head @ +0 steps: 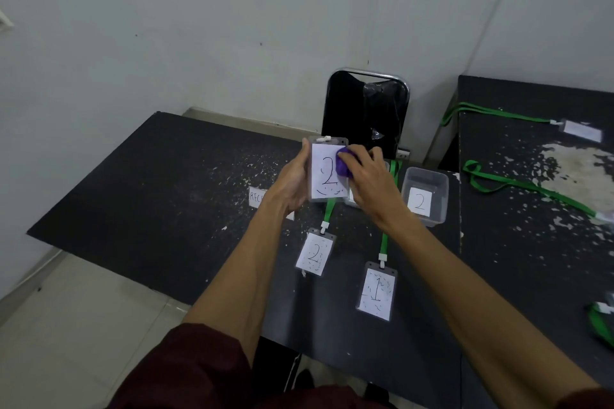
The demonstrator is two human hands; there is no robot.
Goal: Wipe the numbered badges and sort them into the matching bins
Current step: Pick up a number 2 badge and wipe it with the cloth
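My left hand point(289, 183) grips a clear badge marked 2 point(325, 176) by its left edge and holds it upright above the table. My right hand point(370, 180) presses a purple cloth point(342, 163) against the badge's upper right face. Pen marks show along the badge's lower part. Two more marked badges lie flat on green lanyards nearer to me: a badge marked 2 point(314, 254) and a badge marked 1 point(377, 292). A clear bin labelled 2 point(425, 194) stands to the right of my hands. Another bin behind my right hand is mostly hidden.
The black table point(159, 183) has chipped paint and a paper label point(257, 197) left of my left hand. A second table point(531, 196) on the right carries more badges point(583, 130) with green lanyards. A black chair point(365, 109) stands against the wall behind.
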